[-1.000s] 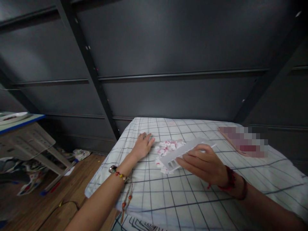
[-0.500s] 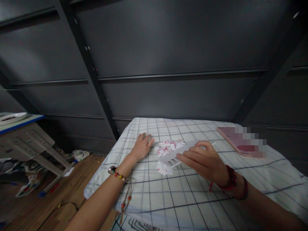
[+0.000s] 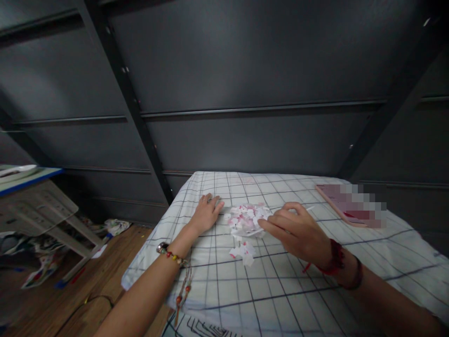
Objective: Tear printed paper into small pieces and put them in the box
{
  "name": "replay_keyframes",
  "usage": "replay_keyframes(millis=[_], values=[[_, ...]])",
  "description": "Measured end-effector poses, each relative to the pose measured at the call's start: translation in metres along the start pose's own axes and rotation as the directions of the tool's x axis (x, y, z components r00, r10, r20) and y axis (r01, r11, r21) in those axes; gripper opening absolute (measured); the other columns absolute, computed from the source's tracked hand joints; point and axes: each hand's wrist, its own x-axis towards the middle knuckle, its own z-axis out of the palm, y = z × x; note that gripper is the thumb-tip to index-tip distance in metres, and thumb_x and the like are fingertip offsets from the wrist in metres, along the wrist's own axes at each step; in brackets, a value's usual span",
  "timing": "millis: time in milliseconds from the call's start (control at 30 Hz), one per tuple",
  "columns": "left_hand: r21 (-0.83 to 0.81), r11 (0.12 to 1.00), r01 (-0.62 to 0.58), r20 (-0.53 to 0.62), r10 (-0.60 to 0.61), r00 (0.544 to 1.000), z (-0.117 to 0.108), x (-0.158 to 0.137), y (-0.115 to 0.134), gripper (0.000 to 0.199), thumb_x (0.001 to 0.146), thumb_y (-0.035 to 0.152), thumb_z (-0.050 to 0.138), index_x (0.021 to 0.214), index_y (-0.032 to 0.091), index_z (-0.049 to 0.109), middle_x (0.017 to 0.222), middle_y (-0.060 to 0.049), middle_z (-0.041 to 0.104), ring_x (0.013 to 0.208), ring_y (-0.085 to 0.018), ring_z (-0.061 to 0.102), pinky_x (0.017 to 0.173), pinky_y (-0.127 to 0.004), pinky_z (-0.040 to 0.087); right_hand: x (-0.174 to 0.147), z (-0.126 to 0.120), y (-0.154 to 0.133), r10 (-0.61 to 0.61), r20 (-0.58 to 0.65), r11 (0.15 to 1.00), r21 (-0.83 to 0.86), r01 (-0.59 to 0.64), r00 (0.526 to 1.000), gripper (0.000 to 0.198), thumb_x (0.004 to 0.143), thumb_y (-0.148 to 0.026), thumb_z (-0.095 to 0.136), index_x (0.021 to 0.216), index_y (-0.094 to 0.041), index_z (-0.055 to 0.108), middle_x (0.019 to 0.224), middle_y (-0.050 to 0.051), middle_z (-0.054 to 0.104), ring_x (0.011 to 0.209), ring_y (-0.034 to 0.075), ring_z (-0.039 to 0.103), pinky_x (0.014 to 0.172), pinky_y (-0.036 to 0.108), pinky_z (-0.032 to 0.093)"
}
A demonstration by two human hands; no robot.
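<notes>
- The scraps (image 3: 248, 219), white with pink marks, lie heaped on the checked cloth (image 3: 280, 285) between the hands; a smaller clump (image 3: 244, 252) sits just nearer the wearer.
- Left hand (image 3: 205, 215): palm down on the cloth, fingers slightly spread, no object visible.
- Right hand (image 3: 298, 234): fingers bent beside the heap, seemingly closed on a thin white thing (image 3: 310, 208), mostly hidden.
- The scraps look papery, light, easily scattered; pinch edges gently.
</notes>
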Motion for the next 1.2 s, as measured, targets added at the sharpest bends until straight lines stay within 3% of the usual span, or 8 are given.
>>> replay_keyframes(millis=[200,367,733,1200], values=[[-0.018,1.0,-0.017,-0.01,0.017,1.0,0.002,0.0,-0.002,0.048,0.095,0.04,0.024,0.127,0.009,0.044,0.13,-0.012,0.046,0.127,-0.026,0.027,0.104,-0.039,0.019,0.001,-0.005,0.003,0.051,-0.036,0.999,-0.008,-0.051,0.998,0.026,0.082,-0.003,0.033,0.087,-0.018,0.054,0.062,-0.003,0.059,0.06,0.011,0.045,0.07,0.03,0.031],[-0.026,0.999,-0.019,-0.02,0.018,1.0,0.003,0.0,-0.003,0.049,0.095,0.041,0.023,0.126,0.01,0.044,0.13,-0.013,0.046,0.127,-0.026,0.027,0.103,-0.041,0.021,0.003,0.0,0.001,0.007,-0.02,1.0,-0.005,-0.007,1.0,0.027,0.082,-0.003,0.032,0.087,-0.016,0.054,0.061,-0.002,0.057,0.06,0.012,0.046,0.069,0.03,0.031],[-0.01,0.999,-0.036,-0.021,0.035,0.999,0.002,0.0,-0.004,0.047,0.095,0.04,0.025,0.125,0.01,0.046,0.129,-0.013,0.047,0.126,-0.025,0.028,0.103,-0.039,0.02,-0.002,-0.007,0.004,0.031,-0.013,0.999,-0.008,-0.032,0.999,0.028,0.081,-0.003,0.032,0.087,-0.018,0.055,0.062,-0.003,0.058,0.059,0.011,0.046,0.069,0.031,0.032],[-0.002,1.0,-0.015,0.022,0.015,1.0,0.0,0.0,0.001,0.046,0.095,0.04,0.027,0.125,0.01,0.045,0.131,-0.013,0.045,0.127,-0.025,0.027,0.104,-0.04,0.019,-0.009,-0.026,0.02,-0.006,0.013,0.981,0.196,0.003,1.0,0.028,0.075,-0.003,0.036,0.095,-0.018,0.048,0.061,-0.002,0.053,0.055,0.011,0.043,0.061,0.031,0.035]])
